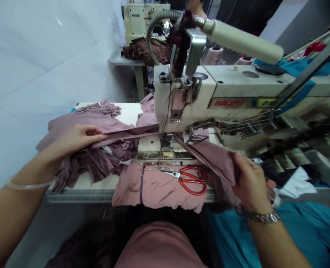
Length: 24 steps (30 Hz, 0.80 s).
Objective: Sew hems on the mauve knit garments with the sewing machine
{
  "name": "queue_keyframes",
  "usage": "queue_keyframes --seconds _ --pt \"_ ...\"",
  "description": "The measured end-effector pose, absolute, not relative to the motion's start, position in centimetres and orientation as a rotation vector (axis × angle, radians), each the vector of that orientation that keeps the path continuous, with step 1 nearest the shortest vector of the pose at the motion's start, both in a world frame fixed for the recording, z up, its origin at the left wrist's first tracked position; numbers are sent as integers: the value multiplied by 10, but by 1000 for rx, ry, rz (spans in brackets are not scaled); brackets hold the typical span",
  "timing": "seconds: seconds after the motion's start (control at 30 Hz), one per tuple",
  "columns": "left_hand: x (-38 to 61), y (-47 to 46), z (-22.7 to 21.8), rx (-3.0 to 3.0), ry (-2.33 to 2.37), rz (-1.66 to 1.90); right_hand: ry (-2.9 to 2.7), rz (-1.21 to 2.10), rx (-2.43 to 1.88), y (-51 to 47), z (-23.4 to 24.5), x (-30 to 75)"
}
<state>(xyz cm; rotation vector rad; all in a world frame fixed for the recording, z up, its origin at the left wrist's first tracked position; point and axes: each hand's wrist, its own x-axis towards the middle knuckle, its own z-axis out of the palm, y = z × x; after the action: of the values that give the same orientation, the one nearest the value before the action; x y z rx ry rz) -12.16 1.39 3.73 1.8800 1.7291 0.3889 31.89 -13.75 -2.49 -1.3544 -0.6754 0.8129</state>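
My left hand (81, 138) lies on a folded mauve fabric strip (125, 133), its fingers pressing the cloth to the left of the needle area. The strip runs under the presser foot (167, 139) of a cream BAOYU industrial sewing machine (231, 89). My right hand (250, 182) grips a gathered part of the same mauve cloth (209, 158) at the front right of the machine. Red-handled scissors (185, 180) rest on a folded pink fabric bundle (153, 190) near the table's front, between my hands and touching neither.
Loose mauve cloth (89, 163) is heaped on the white table (128, 113), whose front edge carries a metal ruler (78, 196). Behind stand a second sewing machine (144, 22), brown garments (145, 51) and thread cones (213, 56). A white sheet (42, 67) hangs left; teal cloth (282, 238) lies lower right.
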Motion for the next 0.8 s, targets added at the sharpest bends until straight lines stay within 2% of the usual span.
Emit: queue_keyframes --seconds 0.07,0.13,0.33,0.47,0.57,0.7,0.8 --pt "-127 12 29 1787 1628 386 -346 841 -1117 -130 -24 315" --pt "-129 11 24 1735 1523 449 -248 853 -962 -124 -19 309" --pt "-113 -3 42 1037 1128 1335 -406 778 -928 -127 -21 300" --pt "-71 -17 56 917 963 1611 -495 760 -983 -135 -40 293" --pt "-25 -30 44 1386 982 1427 -970 483 -1122 -136 -45 276" --pt "16 -46 4 2569 731 750 -2166 2 -1185 -124 -37 259" --pt "17 -49 -20 3106 727 700 -2528 -472 -1220 -108 -31 266"
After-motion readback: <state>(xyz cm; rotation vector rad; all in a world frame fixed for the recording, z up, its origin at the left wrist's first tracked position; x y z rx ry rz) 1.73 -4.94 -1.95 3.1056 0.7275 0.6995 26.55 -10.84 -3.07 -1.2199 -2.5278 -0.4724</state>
